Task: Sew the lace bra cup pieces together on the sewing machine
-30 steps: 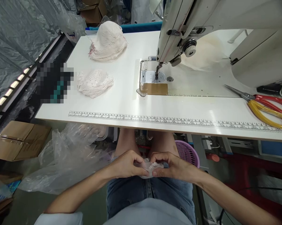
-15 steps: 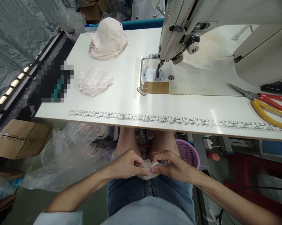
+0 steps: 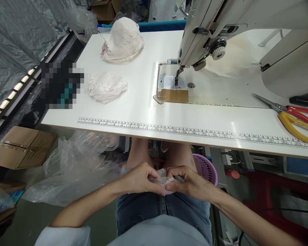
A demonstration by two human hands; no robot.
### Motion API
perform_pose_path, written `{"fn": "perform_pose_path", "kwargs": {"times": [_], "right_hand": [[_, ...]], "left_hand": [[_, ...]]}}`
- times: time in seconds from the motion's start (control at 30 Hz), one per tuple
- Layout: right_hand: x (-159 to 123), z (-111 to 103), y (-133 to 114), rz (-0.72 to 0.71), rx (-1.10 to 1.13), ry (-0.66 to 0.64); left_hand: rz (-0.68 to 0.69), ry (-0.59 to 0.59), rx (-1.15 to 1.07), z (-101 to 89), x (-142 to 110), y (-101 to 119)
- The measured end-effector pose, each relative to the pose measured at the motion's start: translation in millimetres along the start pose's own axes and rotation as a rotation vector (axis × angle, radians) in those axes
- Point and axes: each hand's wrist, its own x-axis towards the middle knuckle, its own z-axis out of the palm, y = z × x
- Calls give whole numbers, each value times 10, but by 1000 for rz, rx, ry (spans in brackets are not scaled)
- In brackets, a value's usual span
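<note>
A small piece of sheer white lace fabric (image 3: 170, 181) is gathered between my two hands, just above my lap. My left hand (image 3: 143, 179) pinches its left side between thumb and fingers. On the right side, my right hand (image 3: 186, 181) grips it with curled fingers and the thumb on top. Much of the fabric is hidden by my fingers. Up on the table lie a white lace piece (image 3: 107, 87) and, behind it, a stack of cream cap-shaped fabric pieces (image 3: 123, 41) with reddish threads at the edge.
A sewing machine (image 3: 207, 37) stands on the white table (image 3: 133, 112), whose front edge carries a printed ruler. Scissors (image 3: 287, 114) with red and yellow handles lie at the right. Below are a purple basket (image 3: 205, 167), clear plastic bags (image 3: 74, 171) and a cardboard box (image 3: 24, 147).
The view has shifted slightly, so the table things sit farther right. My left fingers have moved a little on the fabric, and more of it bulges up between my hands.
</note>
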Motion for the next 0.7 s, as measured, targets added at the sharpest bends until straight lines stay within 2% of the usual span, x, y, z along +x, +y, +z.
{"fn": "perform_pose_path", "kwargs": {"times": [0.3, 0.53, 0.7], "right_hand": [[26, -52, 64, -14, -149, 16], [15, -99, 86, 1, -124, 5], [15, -130, 115, 15, -99, 17]], "left_hand": [[-22, 67, -1, 35, 6, -48], [29, -64, -35, -86, -44, 13], [-56, -82, -164, -122, -48, 29]]}}
